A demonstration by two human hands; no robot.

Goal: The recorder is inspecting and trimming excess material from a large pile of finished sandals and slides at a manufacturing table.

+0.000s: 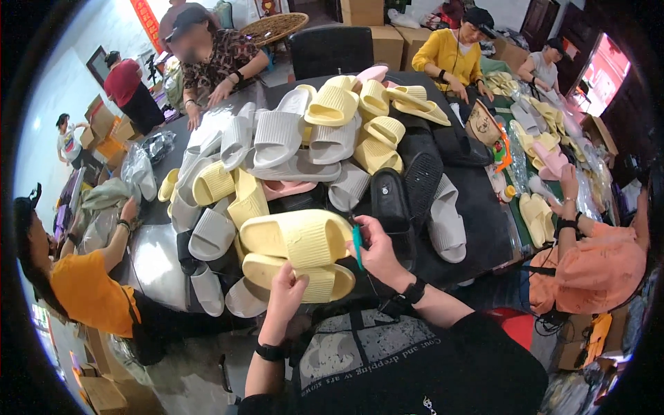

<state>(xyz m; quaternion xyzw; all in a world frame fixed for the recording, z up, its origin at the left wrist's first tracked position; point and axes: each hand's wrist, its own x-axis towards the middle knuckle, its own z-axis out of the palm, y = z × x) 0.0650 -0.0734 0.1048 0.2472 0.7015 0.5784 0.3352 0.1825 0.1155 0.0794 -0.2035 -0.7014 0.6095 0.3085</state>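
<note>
My left hand (286, 296) pinches the lower of two pale yellow slippers at its near edge, thumb on the strap. That lower slipper (324, 282) lies against the upper yellow slipper (304, 236), both raised in front of me with ribbed straps facing up. My right hand (379, 250) is closed around a small teal-handled tool (357, 243) beside the slippers' right end. The tool's working end is too small to make out. Behind them, a heap of grey slippers (278, 135), yellow slippers (333, 104) and black slippers (389, 197) covers the table.
The black table (477, 207) carries the heap. Clear plastic bags (155, 249) lie at its left side. A person in orange (93, 294) sits close on the left, another in peach (588, 266) on the right. Others stand across the table. A black chair (330, 52) stands behind it.
</note>
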